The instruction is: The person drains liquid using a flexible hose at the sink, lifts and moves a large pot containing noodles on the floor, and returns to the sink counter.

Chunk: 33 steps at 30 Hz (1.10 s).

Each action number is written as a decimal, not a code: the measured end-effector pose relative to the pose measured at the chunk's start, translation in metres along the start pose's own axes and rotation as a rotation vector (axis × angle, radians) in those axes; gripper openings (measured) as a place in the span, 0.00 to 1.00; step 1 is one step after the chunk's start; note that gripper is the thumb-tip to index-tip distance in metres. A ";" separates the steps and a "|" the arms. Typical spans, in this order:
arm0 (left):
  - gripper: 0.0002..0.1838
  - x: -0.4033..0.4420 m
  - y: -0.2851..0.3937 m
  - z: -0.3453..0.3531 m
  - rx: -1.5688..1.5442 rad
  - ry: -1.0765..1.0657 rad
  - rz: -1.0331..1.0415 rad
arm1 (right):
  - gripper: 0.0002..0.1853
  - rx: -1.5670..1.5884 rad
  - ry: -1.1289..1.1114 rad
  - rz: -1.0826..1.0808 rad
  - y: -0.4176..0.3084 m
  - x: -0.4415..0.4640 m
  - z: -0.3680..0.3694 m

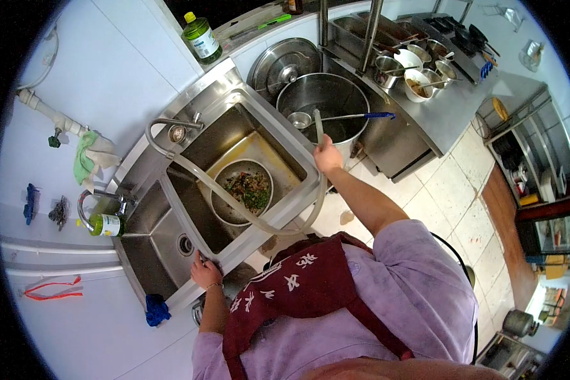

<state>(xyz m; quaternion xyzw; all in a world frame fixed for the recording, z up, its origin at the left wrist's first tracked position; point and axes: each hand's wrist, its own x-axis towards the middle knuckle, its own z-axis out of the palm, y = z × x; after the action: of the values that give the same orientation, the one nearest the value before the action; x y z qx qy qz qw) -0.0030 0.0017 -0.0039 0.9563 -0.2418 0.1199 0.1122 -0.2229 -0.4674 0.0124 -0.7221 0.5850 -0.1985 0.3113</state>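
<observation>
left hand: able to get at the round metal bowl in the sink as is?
Probably yes: the left hand is at the sink's front rim, close by. The hose crosses over the bowl, but the bowl's near edge looks free.

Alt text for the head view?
A person's right hand holds a hose with its end over a large metal pot; the left hand touches the edge of a double sink. A bowl of green-flecked food sits in the sink.
</observation>
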 end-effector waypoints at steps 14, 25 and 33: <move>0.26 0.000 0.000 0.001 0.004 -0.004 0.002 | 0.28 0.009 -0.027 0.037 -0.005 -0.003 -0.006; 0.27 0.000 0.000 -0.002 -0.017 -0.033 -0.026 | 0.28 0.026 -0.018 0.023 -0.009 -0.006 -0.010; 0.26 0.001 0.001 -0.001 -0.031 -0.025 -0.023 | 0.30 -0.006 0.009 -0.010 -0.003 -0.002 -0.004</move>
<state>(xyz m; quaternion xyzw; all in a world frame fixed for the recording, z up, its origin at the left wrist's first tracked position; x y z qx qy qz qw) -0.0028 0.0011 -0.0029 0.9586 -0.2341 0.1029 0.1251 -0.2234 -0.4660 0.0175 -0.7250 0.5835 -0.2016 0.3054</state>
